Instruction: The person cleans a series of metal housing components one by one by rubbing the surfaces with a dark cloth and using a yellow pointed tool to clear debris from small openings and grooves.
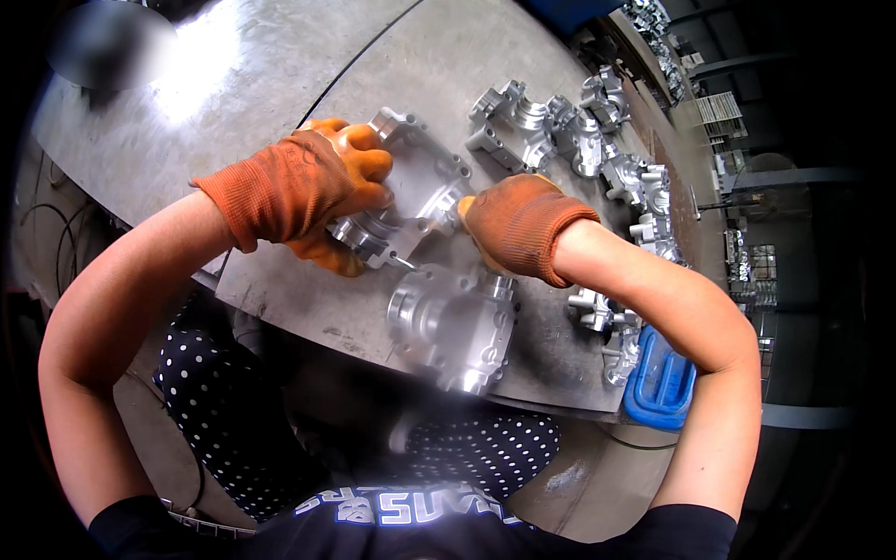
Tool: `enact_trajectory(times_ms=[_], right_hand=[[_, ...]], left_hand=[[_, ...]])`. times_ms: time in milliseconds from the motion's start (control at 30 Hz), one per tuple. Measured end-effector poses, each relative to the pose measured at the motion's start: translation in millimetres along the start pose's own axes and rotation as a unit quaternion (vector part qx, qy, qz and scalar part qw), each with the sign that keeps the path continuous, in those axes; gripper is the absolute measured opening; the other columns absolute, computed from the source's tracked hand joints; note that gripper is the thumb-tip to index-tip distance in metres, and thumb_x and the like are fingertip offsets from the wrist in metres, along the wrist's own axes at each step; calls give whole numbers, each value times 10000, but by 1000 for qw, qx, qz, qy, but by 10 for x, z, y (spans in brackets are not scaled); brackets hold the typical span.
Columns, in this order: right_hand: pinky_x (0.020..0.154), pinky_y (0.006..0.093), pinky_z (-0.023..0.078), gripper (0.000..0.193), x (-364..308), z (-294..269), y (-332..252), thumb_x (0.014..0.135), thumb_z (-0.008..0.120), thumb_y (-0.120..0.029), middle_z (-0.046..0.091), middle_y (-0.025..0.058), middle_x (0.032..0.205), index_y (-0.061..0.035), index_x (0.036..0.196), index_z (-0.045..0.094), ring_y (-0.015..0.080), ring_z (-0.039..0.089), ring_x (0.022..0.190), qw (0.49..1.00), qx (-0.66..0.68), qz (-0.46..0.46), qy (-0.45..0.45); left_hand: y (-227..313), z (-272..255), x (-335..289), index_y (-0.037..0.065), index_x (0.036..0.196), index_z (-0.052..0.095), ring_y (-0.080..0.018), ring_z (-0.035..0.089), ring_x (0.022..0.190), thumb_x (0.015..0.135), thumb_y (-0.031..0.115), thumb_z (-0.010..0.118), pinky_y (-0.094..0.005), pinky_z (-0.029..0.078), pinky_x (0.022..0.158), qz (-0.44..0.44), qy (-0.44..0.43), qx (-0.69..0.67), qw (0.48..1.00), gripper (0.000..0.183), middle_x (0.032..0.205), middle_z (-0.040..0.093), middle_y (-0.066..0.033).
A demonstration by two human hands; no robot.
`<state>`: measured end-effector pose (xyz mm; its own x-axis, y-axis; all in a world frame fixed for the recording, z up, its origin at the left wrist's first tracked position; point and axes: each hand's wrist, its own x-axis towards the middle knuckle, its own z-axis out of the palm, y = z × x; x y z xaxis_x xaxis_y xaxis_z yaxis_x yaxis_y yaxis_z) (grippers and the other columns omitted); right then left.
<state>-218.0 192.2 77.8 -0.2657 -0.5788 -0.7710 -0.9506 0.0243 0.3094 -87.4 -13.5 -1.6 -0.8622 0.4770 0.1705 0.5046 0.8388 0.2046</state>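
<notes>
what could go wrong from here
The nearer casting sits by the table's near edge, so a bump might send it off. The left hand grips the farther casting, and its fingers could get pinched if that part tipped. The right hand, close to both castings, might knock one.

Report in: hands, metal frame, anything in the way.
Left hand gripping metal frame by its left side. Right hand at frame's right edge, grip hidden. Second metal part close on near side, possibly in the way.
</notes>
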Motion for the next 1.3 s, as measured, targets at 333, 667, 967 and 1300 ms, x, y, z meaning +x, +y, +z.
enact_trajectory(times_ms=[333, 667, 967, 1300], right_hand=[[785, 454, 554, 281, 60, 87, 293, 841, 655, -186, 701, 197, 928, -37, 1079, 641, 361, 706, 890, 977, 189, -92, -37], [607, 302, 562, 432, 22, 343, 336, 835, 658, -53, 730, 89, 942, -4, 1262, 620, 158, 679, 726, 896, 431, -103, 8], [433, 222, 399, 344, -560, 983, 373, 993, 594, -320, 670, 39, 767, -46, 1197, 628, 80, 587, 560, 588, 736, 45, 332], [569, 243, 486, 312, -702, 1832, -692, 1001, 602, -281, 664, 10, 903, -34, 1185, 649, 78, 593, 685, 474, 822, 118, 293]], left_hand=[[-180, -51, 136, 173, 1152, 712, -246, 521, 1149, 625, 501, 863, -442, 475, 970, 65, -32, 25, 997, 639, 1097, 584, -15], [-249, 55, 81, 160, 1152, 722, -262, 549, 1187, 437, 393, 893, -436, 468, 976, 89, -3, 55, 994, 772, 1164, 602, -35], [79, -21, 61, 143, 1357, 603, -300, 475, 1379, 689, 380, 821, -471, 325, 1210, 40, 44, 148, 987, 742, 1381, 569, -93], [1329, 300, -114, 154, 1240, 663, -365, 494, 1361, 604, 243, 823, -495, 410, 1140, -120, 160, 24, 979, 661, 1453, 538, -126]])
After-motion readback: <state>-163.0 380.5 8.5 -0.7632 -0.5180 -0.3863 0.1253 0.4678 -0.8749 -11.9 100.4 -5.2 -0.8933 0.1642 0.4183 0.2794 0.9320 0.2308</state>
